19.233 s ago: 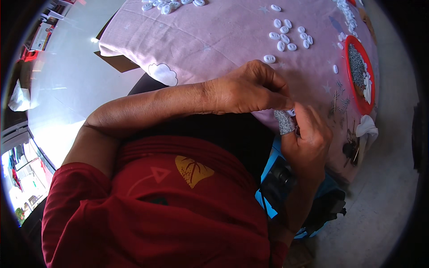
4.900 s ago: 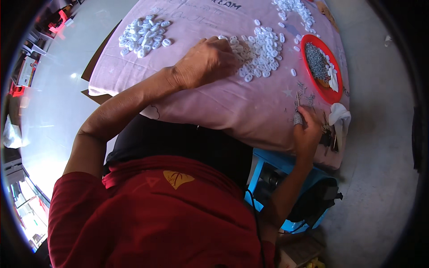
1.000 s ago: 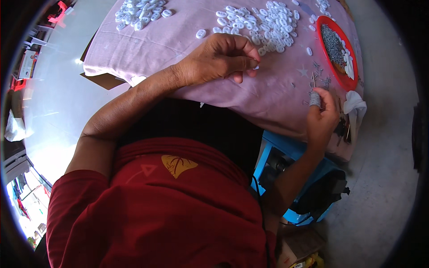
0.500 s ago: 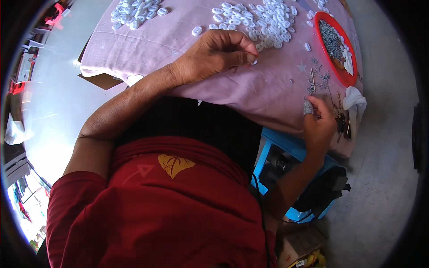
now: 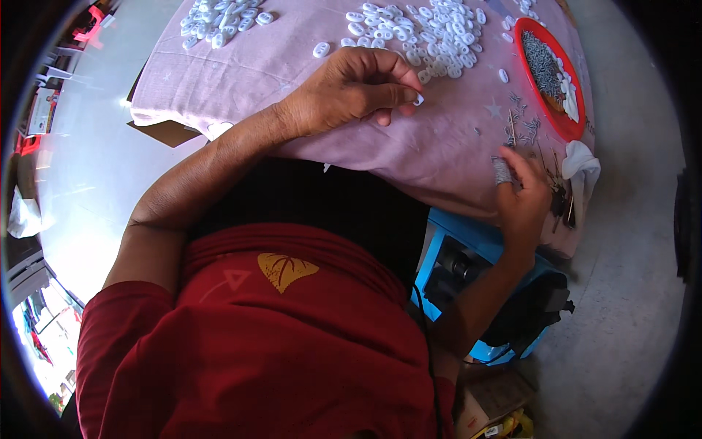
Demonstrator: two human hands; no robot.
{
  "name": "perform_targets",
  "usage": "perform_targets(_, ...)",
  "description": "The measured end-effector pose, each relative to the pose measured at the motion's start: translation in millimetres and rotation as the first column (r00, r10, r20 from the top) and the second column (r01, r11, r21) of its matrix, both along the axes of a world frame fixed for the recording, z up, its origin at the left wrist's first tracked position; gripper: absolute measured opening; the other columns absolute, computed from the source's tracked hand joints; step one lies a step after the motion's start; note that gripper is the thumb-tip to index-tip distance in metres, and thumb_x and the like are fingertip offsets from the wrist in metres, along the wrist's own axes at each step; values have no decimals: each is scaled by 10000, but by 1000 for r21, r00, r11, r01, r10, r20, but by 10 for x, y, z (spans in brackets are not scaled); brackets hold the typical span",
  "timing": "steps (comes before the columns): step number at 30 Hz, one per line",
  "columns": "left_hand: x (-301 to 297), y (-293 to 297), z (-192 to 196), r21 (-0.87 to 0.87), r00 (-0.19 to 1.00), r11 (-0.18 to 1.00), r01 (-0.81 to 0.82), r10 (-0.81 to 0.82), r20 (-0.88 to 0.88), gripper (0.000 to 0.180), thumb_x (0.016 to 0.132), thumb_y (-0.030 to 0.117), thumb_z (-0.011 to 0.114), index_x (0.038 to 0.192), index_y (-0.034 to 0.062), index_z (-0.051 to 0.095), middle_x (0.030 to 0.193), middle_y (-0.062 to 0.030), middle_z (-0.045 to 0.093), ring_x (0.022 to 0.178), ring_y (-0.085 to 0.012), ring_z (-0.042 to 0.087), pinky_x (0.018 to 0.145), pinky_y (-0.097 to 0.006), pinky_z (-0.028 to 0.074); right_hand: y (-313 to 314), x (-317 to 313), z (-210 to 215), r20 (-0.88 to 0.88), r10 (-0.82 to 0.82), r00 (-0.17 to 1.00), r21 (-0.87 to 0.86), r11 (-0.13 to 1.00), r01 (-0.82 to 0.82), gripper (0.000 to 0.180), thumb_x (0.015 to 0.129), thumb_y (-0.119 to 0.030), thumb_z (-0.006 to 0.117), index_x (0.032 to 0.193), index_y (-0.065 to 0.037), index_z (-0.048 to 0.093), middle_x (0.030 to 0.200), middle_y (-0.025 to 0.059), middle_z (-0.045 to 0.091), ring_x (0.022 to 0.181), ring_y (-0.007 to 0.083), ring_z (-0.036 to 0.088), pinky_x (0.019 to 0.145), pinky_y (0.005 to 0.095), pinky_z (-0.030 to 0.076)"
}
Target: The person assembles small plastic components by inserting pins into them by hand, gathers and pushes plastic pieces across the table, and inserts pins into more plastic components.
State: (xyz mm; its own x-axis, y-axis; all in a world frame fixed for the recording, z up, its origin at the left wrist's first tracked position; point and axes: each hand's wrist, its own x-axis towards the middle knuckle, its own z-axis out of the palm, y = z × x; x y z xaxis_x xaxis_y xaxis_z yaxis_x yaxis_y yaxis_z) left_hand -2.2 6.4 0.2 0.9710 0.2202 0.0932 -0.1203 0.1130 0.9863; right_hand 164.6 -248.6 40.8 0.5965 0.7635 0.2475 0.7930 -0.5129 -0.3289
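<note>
My left hand (image 5: 358,89) is closed over the pink cloth, pinching a small white oval plastic piece (image 5: 418,99) between thumb and fingertips. Behind it lies a heap of similar white oval pieces (image 5: 439,33), each with holes. My right hand (image 5: 523,194) is low at the table's right side, its thumb wrapped in grey tape (image 5: 502,170). Its index finger and thumb are slightly apart, beside loose small grey screws (image 5: 530,132); I see nothing between them. A red oval tray (image 5: 523,69) beyond holds many grey screws and some white pieces.
Another pile of white pieces (image 5: 223,20) lies at the far left of the pink tablecloth (image 5: 248,69). Right of my right hand are dark-handled tools (image 5: 561,208) and a white cloth-like item (image 5: 581,161). A blue stool (image 5: 439,227) stands below the table's edge.
My right index finger has stretched forward, away from the taped thumb. My left hand has turned slightly, so more of the white oval piece shows at its fingertips.
</note>
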Motion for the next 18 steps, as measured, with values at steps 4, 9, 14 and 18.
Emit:
perform_targets(4, 1, -10, 44, -78, 1000, 997, 2, -3, -10, 150, 938, 51, 587, 1076, 19, 635, 960, -46, 657, 851, -62, 623, 635, -186, 489, 41, 88, -62, 31, 106, 994, 28, 994, -107, 261, 779, -25, 539, 1014, -28, 653, 906, 167, 599, 868, 337, 584, 801, 412, 465)
perform_targets(9, -4, -17, -21, -137, 999, 991, 2, 6, 53, 124, 927, 29, 596, 1043, 18, 638, 932, -28, 660, 860, -65, 611, 688, -205, 492, 69, 43, -118, 139, 20, 990, -81, 997, -8, 233, 761, -53, 544, 989, -40, 592, 918, 173, 598, 885, 357, 581, 804, 436, 456)
perform_targets(14, 65, -140, 27, -153, 991, 986, -67, 83, 102, 112, 906, 62, 649, 1016, 46, 660, 912, 8, 659, 850, -50, 598, 711, -194, 476, 57, -51, -126, 180, -30, 983, 109, 994, 10, 213, 770, -44, 531, 977, -21, 579, 900, 158, 592, 862, 342, 589, 792, 422, 469)
perform_targets(18, 62, -221, 52, -469, 997, 881, -61, 27, -78, 135, 896, 79, 653, 1025, 39, 645, 896, -37, 676, 736, -65, 607, 587, -190, 458, 216, -252, -167, -121, 32, 992, 363, 932, 14, 248, 757, 12, 520, 990, -14, 600, 858, 127, 586, 785, 242, 593, 735, 354, 483)
